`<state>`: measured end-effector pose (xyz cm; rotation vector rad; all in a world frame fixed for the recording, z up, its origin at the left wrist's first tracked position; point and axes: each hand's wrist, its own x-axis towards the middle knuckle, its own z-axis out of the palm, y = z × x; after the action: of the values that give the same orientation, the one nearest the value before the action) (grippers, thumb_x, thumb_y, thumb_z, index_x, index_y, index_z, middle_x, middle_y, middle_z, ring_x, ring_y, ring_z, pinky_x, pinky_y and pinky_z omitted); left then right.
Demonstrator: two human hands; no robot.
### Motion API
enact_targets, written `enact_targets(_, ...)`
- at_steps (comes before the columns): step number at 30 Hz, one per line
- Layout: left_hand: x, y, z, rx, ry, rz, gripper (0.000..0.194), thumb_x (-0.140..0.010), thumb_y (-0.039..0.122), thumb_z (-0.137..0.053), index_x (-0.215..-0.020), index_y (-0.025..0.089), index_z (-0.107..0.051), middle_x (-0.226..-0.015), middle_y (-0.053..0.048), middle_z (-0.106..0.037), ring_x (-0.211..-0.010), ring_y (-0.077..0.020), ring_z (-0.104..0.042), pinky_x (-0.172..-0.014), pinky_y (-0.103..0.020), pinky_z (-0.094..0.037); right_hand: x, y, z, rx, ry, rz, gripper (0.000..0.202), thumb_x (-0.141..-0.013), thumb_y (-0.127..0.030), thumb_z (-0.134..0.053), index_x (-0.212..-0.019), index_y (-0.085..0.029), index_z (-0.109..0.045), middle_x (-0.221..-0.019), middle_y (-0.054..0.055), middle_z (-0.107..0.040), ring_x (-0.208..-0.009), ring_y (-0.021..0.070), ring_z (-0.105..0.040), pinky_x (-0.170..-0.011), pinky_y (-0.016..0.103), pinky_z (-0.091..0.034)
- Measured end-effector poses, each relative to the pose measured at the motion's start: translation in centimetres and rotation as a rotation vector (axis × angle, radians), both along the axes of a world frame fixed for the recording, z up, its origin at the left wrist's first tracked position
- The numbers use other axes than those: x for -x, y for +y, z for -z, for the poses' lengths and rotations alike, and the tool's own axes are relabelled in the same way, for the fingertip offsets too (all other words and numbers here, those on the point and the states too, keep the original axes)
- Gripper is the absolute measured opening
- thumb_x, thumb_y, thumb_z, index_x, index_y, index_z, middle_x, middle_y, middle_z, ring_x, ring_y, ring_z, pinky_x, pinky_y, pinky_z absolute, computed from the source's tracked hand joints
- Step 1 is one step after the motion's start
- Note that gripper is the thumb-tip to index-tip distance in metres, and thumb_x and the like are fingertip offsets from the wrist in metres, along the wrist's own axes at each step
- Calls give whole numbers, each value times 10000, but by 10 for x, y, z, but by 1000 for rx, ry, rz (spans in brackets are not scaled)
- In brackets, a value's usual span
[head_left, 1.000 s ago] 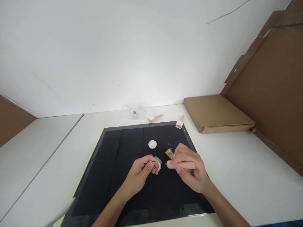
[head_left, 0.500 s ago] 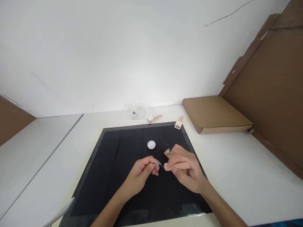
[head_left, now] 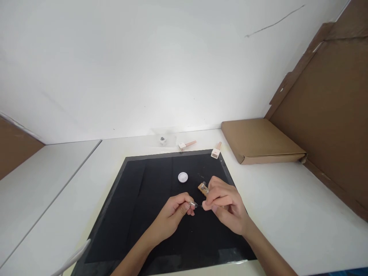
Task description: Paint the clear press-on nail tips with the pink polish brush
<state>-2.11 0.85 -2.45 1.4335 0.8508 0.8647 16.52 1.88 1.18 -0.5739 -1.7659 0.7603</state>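
My left hand [head_left: 177, 210] pinches a small clear, shiny piece [head_left: 193, 204] between thumb and fingers, above the black mat. Facing it, my right hand [head_left: 225, 205] is closed around the thick pink handle of a brush [head_left: 218, 202]. The brush's thin dark tip points left, at or very near the clear piece; contact is too small to tell. Just beyond my right fingers lies a tan block [head_left: 202, 188] with a clear, shiny item on it, partly hidden by the hand. A small round white dish [head_left: 183, 177] sits on the mat ahead of both hands.
Two white square bottles with pink handles [head_left: 182, 146] [head_left: 215, 153] lie at the black mat's [head_left: 155, 180] far edge. A clear tray [head_left: 169, 140] with a small item is near the wall. A flat cardboard box [head_left: 261, 140] lies at right; a white cable [head_left: 73, 256] at lower left.
The clear piece has turned in my left fingers and now points toward the brush. My right hand with the brush has shifted slightly right, so the gap between the hands looks a little wider.
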Motion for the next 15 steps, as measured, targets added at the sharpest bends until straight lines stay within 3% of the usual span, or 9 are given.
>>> enact_targets(4,1,0,-2,-22,22,4,406,-886,492,-476,-738,130,-586,-683,-2,-492,-653,-123,-507,-647,-254,-406,0,1,0,-10,-17,-37,200,-755,-48,-534,-805,-206,-646,-634,7,-603,-601,154,-480,-563,300,-395)
enact_targets(9,4,0,-1,-31,10,-13,406,-883,493,-480,-705,137,-564,-688,-3,-493,-651,-123,-506,-648,-254,-406,-2,1,2,-20,16,5,221,-750,-37,-512,-652,-210,-608,-545,-6,-575,-559,156,-429,-520,296,-344)
enact_targets(13,4,-1,0,-36,20,-10,412,-881,501,-478,-716,135,-574,-676,-3,-494,-651,-126,-506,-648,-256,-400,-2,2,2,-17,19,-32,204,-771,-64,-531,-821,-211,-663,-638,11,-610,-617,164,-481,-564,308,-382)
enact_targets(15,3,-1,0,-35,20,-9,406,-881,496,-483,-730,134,-586,-680,-6,-500,-652,-128,-508,-644,-256,-400,-1,2,2,-8,-12,-49,194,-767,-60,-537,-803,-209,-656,-620,2,-601,-595,155,-477,-557,300,-379)
